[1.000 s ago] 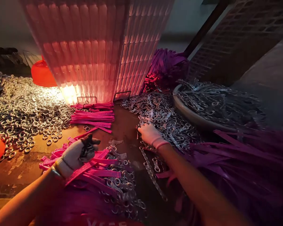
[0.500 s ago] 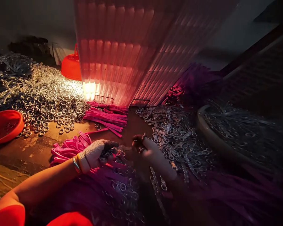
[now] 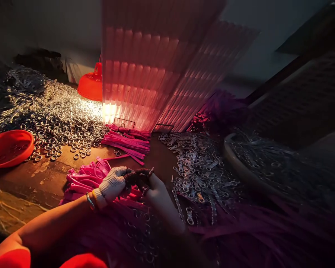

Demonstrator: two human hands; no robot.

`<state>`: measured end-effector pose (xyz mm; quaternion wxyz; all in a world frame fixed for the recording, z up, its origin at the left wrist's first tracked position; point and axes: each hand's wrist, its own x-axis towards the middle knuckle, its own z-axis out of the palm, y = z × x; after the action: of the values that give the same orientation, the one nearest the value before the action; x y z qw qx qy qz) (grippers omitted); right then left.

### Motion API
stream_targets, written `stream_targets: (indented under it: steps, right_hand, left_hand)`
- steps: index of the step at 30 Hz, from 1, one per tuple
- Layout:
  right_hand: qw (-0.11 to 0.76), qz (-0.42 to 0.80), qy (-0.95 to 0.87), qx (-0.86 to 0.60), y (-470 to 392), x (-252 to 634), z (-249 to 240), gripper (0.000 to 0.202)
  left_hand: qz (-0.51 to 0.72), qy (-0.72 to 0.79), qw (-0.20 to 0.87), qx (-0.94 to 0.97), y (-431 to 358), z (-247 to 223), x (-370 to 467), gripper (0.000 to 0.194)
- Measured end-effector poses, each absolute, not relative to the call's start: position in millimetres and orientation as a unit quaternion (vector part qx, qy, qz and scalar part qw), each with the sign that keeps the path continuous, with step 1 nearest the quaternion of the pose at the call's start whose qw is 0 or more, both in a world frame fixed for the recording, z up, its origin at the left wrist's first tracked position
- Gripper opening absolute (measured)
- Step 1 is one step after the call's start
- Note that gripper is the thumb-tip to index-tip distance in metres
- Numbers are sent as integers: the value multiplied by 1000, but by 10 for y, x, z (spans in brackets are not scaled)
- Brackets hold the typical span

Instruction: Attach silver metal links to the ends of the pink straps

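Observation:
My left hand [image 3: 115, 184], in a white dotted glove with dark fingertips, is closed on something I cannot make out, above a heap of pink straps [image 3: 86, 178]. Touching or nearly touching it, my right hand [image 3: 153, 186] has its dark-covered fingers bent together; whatever they hold is hidden. A neat bundle of pink straps [image 3: 127, 142] lies beyond both hands. Small metal clasps [image 3: 202, 171] are spread to the right of my right hand. At the left a big pile of metal rings [image 3: 61, 119] glints under the light.
A red bowl [image 3: 9, 150] with some rings stands at the left. Behind the rings hangs a red lamp [image 3: 91, 85]. Clear ribbed panels [image 3: 139, 82] rise at the back centre. A wide basin [image 3: 234, 160] of metal pieces sits at the right.
My right hand has moved left to meet my left hand, closing the gap where a small metal piece showed. The whole view has shifted slightly.

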<state>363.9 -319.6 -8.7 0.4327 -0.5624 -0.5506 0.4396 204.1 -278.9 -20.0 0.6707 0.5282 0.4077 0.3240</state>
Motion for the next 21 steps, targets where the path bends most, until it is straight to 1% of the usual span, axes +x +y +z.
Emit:
stream_targets:
  steps: [4, 7, 10, 12, 17, 21]
  right_hand:
    - [443, 428, -535, -579, -3236, 3593, -64, 36]
    - [455, 410, -527, -589, -3236, 3571, -53, 32]
    - [478, 414, -502, -590, -3242, 3569, -75, 31]
    - [489, 417, -494, -586, -3257, 3569, -98, 32]
    - [452, 368, -555, -594, -3307, 3594, -158, 37]
    - [442, 330, -599, -581, -3309, 3698, -179, 43]
  left_hand:
    - [303, 401, 659, 560, -2808, -90, 1960, 34]
    - [271, 392, 683, 554, -2810, -31, 1916, 28]
    - [271, 379, 718, 517, -2804, -36, 1892, 28]
    - [284, 384, 715, 511, -2806, -51, 1885, 31]
    - [285, 377, 681, 559, -2821, -52, 1876, 28]
    - [260, 355, 746, 500, -2785, -62, 1883, 23]
